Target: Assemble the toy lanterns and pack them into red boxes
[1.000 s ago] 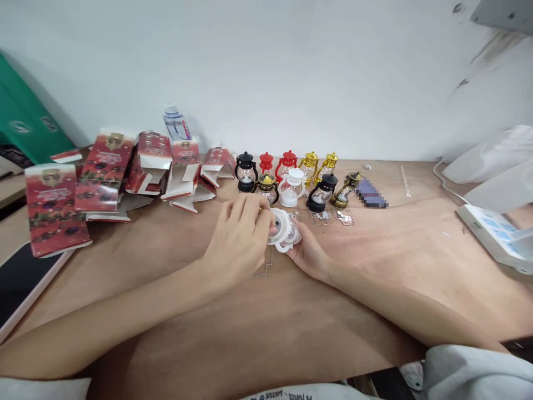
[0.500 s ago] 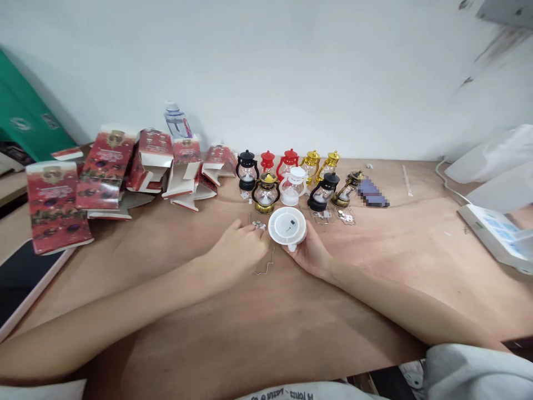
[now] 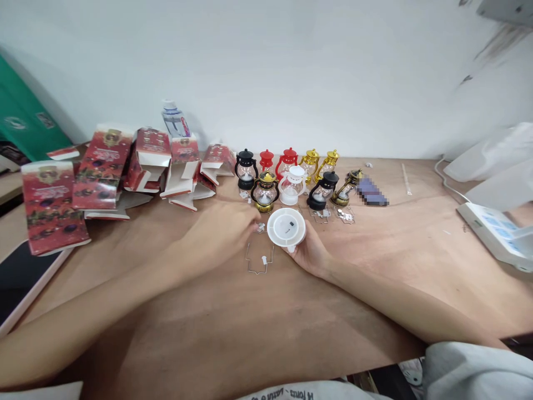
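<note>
A white lantern (image 3: 286, 229), its round base turned up toward my remote view, sits in the grasp of the person's right hand (image 3: 314, 254) over the counter (image 3: 250, 328); the hold, I judge, keeps the underside's small dark piece (image 3: 291, 224), perhaps a switch, exposed. The left hand (image 3: 233, 223) curls beside small metal and white parts (image 3: 261, 227); whether it pinches anything, I cannot tell. A bent wire frame (image 3: 257, 272) lies flat nearer me, a small white tab (image 3: 264, 260) within its outline, probably kept close for easy reach. Behind stand clustered lanterns (image 3: 265, 195) in black, red, gold, bronze and white, some tilted, seemingly set back from the hands. Opened red boxes (image 3: 54, 211) crowd the left, a clear bottle (image 3: 175, 123) behind them. The brown, wood-toned surface meets a pale wall (image 3: 291, 66); a white power strip (image 3: 493, 230) lies far right.
</note>
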Action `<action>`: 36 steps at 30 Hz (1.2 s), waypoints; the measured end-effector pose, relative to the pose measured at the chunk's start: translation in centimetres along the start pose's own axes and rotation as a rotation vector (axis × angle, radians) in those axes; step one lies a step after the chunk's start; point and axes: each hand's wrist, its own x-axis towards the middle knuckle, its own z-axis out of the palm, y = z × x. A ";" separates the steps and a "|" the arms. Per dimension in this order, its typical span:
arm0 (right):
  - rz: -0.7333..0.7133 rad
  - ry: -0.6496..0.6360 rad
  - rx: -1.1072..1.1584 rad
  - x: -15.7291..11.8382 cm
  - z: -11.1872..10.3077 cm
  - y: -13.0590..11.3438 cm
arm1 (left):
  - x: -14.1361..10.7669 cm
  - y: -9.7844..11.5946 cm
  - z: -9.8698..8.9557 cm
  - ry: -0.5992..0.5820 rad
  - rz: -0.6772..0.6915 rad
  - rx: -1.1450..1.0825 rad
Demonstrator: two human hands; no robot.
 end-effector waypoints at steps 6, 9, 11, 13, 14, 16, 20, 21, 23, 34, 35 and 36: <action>-0.020 0.008 0.051 -0.2 0.5 -0.1 | -0.6 2.4 0.1 -0.025 0.231 0.227; -0.024 0.013 0.112 -0.4 0.8 -0.4 | -1.2 1.9 1.2 0.024 0.320 0.358; -0.024 0.013 0.149 -0.6 0.9 -0.7 | -1.3 1.6 1.7 0.093 0.391 0.427; -0.016 0.008 0.206 -0.7 1.0 -0.9 | -1.5 1.5 2.0 0.156 0.453 0.482; -0.010 0.005 0.244 -0.8 1.0 -0.9 | -1.6 1.5 2.0 0.179 0.473 0.505; 0.003 -0.001 0.325 -0.9 1.0 -1.0 | -1.7 1.7 2.1 0.202 0.492 0.531; 0.015 -0.011 0.381 -0.9 1.0 -1.1 | -1.9 1.9 2.2 0.177 0.453 0.483; 0.013 -0.011 0.382 -0.9 1.0 -1.1 | -1.9 1.9 2.3 0.165 0.437 0.463; 0.007 -0.006 0.385 -0.9 1.0 -1.1 | -1.9 1.8 2.4 0.149 0.416 0.429; -0.067 -0.046 0.295 -0.7 1.0 -0.7 | -1.9 1.3 3.1 0.186 0.385 0.363; -0.078 -0.050 0.279 -0.6 0.9 -0.6 | -1.9 1.3 3.2 0.183 0.375 0.355; -0.084 -0.051 0.268 -0.6 0.8 -0.6 | -1.9 1.2 3.2 0.184 0.361 0.350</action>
